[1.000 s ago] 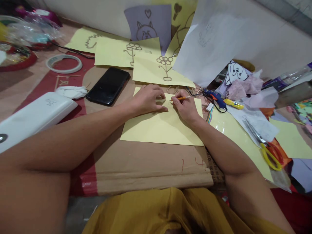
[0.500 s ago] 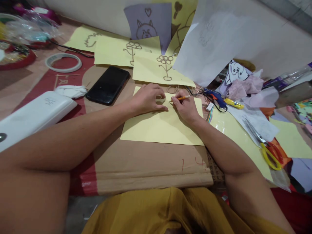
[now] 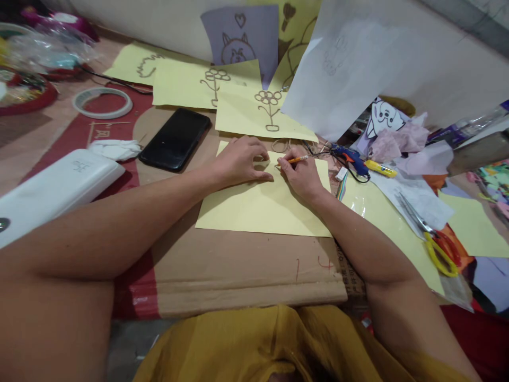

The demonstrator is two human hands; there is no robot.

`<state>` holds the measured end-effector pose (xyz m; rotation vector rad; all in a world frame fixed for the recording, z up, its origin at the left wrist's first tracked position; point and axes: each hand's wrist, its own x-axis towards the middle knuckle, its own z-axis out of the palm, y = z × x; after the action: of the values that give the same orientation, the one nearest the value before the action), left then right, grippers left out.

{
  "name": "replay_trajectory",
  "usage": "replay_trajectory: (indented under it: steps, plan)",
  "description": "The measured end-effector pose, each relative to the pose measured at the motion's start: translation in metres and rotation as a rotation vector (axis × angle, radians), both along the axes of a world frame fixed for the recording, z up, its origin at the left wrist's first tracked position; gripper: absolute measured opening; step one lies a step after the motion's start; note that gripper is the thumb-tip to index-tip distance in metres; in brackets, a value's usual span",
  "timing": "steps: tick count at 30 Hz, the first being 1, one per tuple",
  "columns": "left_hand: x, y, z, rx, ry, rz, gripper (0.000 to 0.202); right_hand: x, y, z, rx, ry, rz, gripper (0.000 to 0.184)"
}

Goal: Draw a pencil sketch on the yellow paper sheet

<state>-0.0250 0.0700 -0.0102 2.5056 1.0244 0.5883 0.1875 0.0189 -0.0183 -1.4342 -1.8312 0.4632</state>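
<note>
A yellow sheet of paper lies on the cardboard in front of me. My right hand grips an orange pencil, its point at the paper's upper middle. To the left, my left hand rests on the same sheet, thumb and fingers apart in a curve, holding nothing. Any marks under the pencil are too faint to make out. Just behind the hands, another yellow sheet bears a brown flower drawing.
A black phone, a tape roll and a white power bank lie at left. On the right are a blue glue gun, a yellow cutter and scissors. A white sheet leans at the back.
The pencil has tilted slightly lower in my right hand. My left hand keeps its place on the paper, and the view has shifted very slightly.
</note>
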Motion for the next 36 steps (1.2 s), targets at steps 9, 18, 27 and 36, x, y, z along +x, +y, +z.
replay_trajectory:
  steps: [9, 18, 27, 36]
  plan:
    - [-0.0001, 0.001, -0.0015, -0.003, -0.02, 0.0, 0.051, 0.0001, 0.0006, -0.0008, -0.017, 0.01, 0.002, 0.023]
    - [0.0, 0.0013, -0.0014, 0.01, -0.002, -0.002, 0.052, 0.001, 0.0008, -0.0034, 0.021, 0.048, -0.013, 0.025]
    - [0.0, 0.0004, 0.0, 0.018, 0.011, 0.003, 0.053, 0.0002, -0.0002, -0.0013, -0.01, -0.02, -0.004, 0.023]
    - [0.0003, 0.0027, -0.004, 0.028, -0.014, -0.002, 0.054, -0.0013, -0.0001, 0.0, -0.019, -0.031, -0.01, 0.021]
